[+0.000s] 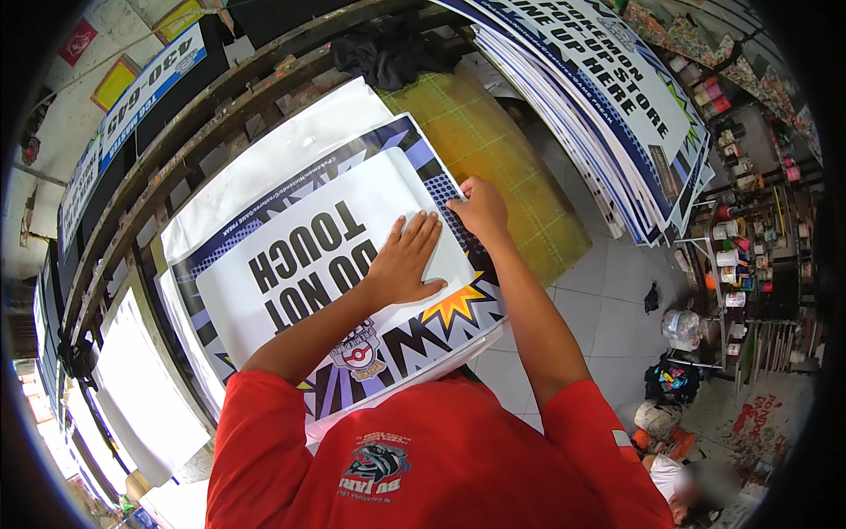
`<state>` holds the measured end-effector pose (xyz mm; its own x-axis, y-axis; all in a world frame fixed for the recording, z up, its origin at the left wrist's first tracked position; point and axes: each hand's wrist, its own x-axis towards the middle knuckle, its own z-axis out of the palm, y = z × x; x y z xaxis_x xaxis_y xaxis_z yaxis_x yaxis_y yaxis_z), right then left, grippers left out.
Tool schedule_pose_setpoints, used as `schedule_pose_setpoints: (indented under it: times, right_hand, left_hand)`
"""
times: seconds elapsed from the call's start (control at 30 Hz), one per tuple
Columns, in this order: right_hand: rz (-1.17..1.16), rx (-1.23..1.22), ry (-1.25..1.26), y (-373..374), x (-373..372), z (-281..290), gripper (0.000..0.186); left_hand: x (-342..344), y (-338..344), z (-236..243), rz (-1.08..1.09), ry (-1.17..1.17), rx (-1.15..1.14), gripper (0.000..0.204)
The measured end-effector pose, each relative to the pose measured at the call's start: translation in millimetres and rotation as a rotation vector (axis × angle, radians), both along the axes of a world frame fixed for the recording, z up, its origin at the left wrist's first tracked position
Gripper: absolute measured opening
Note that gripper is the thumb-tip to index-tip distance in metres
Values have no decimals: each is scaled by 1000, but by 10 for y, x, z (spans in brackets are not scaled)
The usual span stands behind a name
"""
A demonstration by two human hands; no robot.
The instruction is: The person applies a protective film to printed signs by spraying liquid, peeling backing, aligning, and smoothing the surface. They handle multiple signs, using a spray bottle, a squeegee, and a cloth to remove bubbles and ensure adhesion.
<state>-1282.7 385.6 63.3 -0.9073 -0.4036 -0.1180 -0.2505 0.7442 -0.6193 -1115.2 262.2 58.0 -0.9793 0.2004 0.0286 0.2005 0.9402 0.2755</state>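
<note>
A printed sign (388,187) with a white middle, black lettering and a purple, black and orange border lies on the work surface in front of me. My left hand (407,263) rests flat on its white middle, fingers stretched out and slightly apart. At the sign's right edge, my right hand (480,210) has its fingers closed on the border, thumb and forefinger pinching the edge. White sheets (291,132) stick out from beneath the sign on its far side.
Right of the sign lies a yellow-green cutting mat (493,150). A thick stack of printed boards (608,115) stands beyond it. Black cloth (388,53) is bunched at the back. Shelves with pots (731,260) line the right, above a tiled floor (577,322). Someone (665,480) is at lower right.
</note>
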Motion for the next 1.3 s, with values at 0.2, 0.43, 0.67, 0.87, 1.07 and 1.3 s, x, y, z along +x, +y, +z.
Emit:
schedule_pose_setpoints:
  times: [0.2,0.43,0.67,0.87,1.07,1.3]
  right_hand:
    - [21,-5,35,-13,-11,-7,29]
    - [28,-24,-185,119,-187,-21,34]
    - [135,116,-101,279,-63,36,46]
    - [110,166,-140,290,-59,92,45]
    - [79,86,-234,334,-176,-15,36]
    - [71,13,-265,355,-207,-101,29]
  left_hand:
    - [-6,-9,-8,8,3,-22,98]
    - [-35,9,19,10,1,-16,97]
    - [-12,3,-23,15,-16,-29,95]
    - [-15,13,10,10,-21,-13,92]
    - [-25,20,21,8,-26,8,92]
    - [-24,27,-3,6,-29,-27,93]
